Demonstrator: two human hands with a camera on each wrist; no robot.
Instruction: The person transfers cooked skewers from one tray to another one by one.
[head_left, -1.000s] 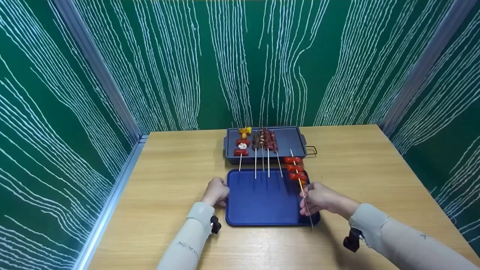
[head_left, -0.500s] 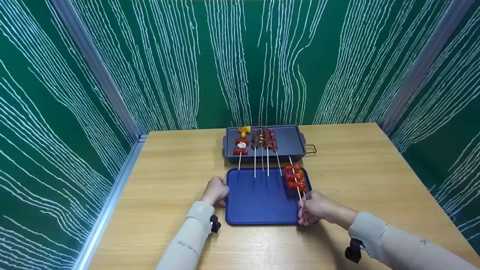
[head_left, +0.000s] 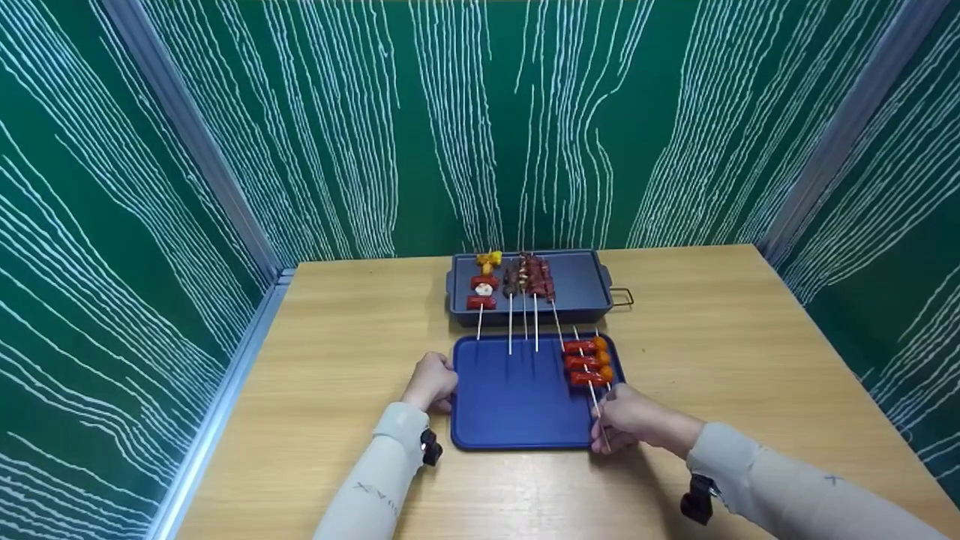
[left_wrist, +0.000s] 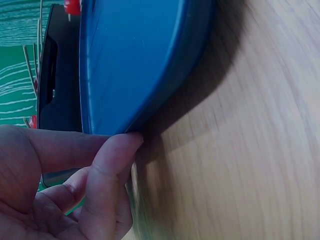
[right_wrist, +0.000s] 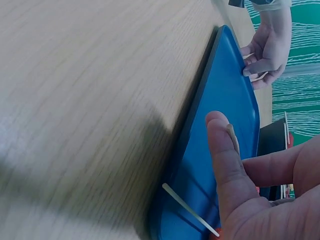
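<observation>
My left hand point(head_left: 433, 381) pinches the left rim of a dark blue tray point(head_left: 517, 409); in the left wrist view the thumb point(left_wrist: 120, 150) presses at the rim's edge. My right hand point(head_left: 628, 418) holds the stick of a skewer with red sausage-like pieces point(head_left: 583, 362), low over the tray's right side. Beside it lies a skewer with round orange pieces point(head_left: 604, 358), on the tray's right edge. The right wrist view shows one stick point(right_wrist: 232, 137) between thumb and fingers, and another stick's end point(right_wrist: 187, 207) over the tray.
Behind the tray stands a dark grey grill pan point(head_left: 581, 274) with a wire handle point(head_left: 622, 298) at its right. Several skewers lie across it: a mixed one point(head_left: 484, 289) at left and dark meat ones point(head_left: 536, 277) near the middle. Their sticks reach over the tray's far rim.
My right hand has brought the red skewer toward me and slightly left, lower over the tray. The orange skewer beside it now shows more fully. My left hand stays at the tray's rim.
</observation>
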